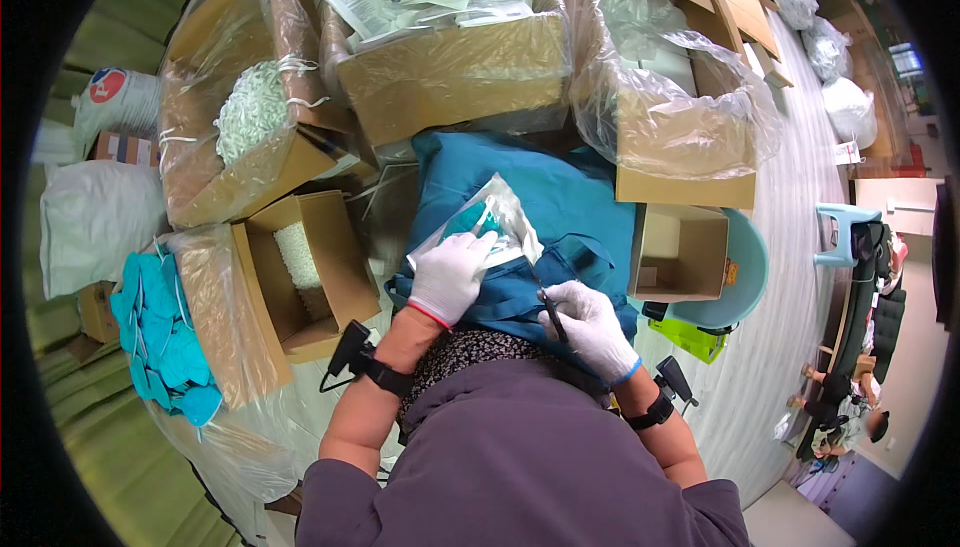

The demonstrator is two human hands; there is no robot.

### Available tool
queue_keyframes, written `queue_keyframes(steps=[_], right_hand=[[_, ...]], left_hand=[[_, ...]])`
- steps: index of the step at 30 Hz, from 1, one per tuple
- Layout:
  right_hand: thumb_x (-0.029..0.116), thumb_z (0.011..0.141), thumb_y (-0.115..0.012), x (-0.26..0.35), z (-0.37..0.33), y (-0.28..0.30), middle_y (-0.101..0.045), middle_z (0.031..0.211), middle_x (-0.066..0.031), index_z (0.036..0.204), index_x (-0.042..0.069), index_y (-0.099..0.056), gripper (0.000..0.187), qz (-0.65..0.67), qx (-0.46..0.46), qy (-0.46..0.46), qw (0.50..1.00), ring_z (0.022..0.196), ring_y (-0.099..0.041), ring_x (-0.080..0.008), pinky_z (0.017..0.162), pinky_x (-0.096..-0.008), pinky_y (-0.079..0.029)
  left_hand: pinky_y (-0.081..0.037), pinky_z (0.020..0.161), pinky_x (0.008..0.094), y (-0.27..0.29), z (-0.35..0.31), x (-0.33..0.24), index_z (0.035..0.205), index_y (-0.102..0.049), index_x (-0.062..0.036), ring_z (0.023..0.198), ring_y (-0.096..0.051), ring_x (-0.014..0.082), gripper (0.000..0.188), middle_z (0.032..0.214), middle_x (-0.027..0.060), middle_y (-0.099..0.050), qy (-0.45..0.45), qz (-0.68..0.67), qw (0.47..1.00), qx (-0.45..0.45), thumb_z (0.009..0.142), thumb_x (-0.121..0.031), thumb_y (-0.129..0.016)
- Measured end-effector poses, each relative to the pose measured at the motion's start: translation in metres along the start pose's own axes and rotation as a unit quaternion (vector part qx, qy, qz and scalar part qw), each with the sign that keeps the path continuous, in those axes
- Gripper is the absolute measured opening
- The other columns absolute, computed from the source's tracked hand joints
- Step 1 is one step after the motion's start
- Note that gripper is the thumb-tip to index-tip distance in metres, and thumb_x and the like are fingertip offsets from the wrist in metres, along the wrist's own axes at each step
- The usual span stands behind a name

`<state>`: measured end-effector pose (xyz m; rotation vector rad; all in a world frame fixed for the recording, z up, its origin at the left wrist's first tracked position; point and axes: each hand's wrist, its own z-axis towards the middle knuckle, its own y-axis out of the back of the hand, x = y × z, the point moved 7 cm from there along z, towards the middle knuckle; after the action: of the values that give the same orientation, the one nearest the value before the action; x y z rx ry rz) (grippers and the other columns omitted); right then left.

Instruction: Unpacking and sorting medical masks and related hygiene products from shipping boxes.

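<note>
A blue fabric bundle (450,177), like a bag or cushion, lies across my lap. On it is an opened white packet (514,219) with teal material (465,219) showing at its mouth. My left hand (452,275), in a white glove with a red cuff, holds the packet's near left part, fingers resting over it. My right hand (592,332), in a white glove with a blue cuff, grips a slim dark tool (553,315). Its thin tip points up towards the packet's right corner; its exact kind is unclear.
A plastic-lined carton (450,87) of flat white packets stands ahead. To its left, another carton (190,167) holds white cords. Teal masks (165,337) are heaped at the left. A small open box (680,252) sits over a light-blue basin (750,257) at the right.
</note>
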<state>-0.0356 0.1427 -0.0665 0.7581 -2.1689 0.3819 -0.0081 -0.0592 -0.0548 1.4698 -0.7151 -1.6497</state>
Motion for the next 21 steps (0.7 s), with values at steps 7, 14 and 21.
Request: queue_keyframes(steps=[7,14,21], right_hand=[[0.01,0.083,-0.076,-0.008,0.006,0.008,-0.063,0.081,0.0016,0.113,0.002,-0.063,0.034,-0.029,-0.003,0.106,0.994,0.07,-0.052,-0.0056,0.063,-0.0222,-0.045],[0.011,0.078,-0.078,0.029,-0.024,0.026,-0.067,0.078,-0.0098,0.11,0.009,-0.065,0.035,-0.399,-0.076,0.189,0.894,0.065,-0.065,-0.0223,0.061,-0.033,-0.052],[0.024,0.078,-0.074,0.082,-0.014,0.038,-0.065,0.113,-0.0184,0.117,0.009,-0.064,0.043,-0.43,-0.124,0.165,0.879,0.098,-0.067,-0.0345,0.083,-0.0406,-0.054]], left_hand=[[-0.052,0.072,0.0377,0.02,0.004,0.013,0.113,-0.072,-0.0192,0.079,-0.063,0.0307,0.03,0.085,0.0101,-0.066,0.004,-0.197,0.968,0.153,0.084,-0.02,-0.064],[-0.051,0.085,0.0274,0.048,-0.012,0.068,0.116,-0.068,-0.0008,0.095,-0.066,0.0127,0.033,0.104,0.0068,-0.072,0.245,-0.38,0.892,-0.011,0.084,-0.005,-0.073],[-0.047,0.09,0.0259,0.046,-0.002,0.025,0.12,-0.063,0.0041,0.098,-0.059,0.0081,0.038,0.106,0.0012,-0.068,0.211,-0.552,0.795,0.136,0.084,0.0,-0.072]])
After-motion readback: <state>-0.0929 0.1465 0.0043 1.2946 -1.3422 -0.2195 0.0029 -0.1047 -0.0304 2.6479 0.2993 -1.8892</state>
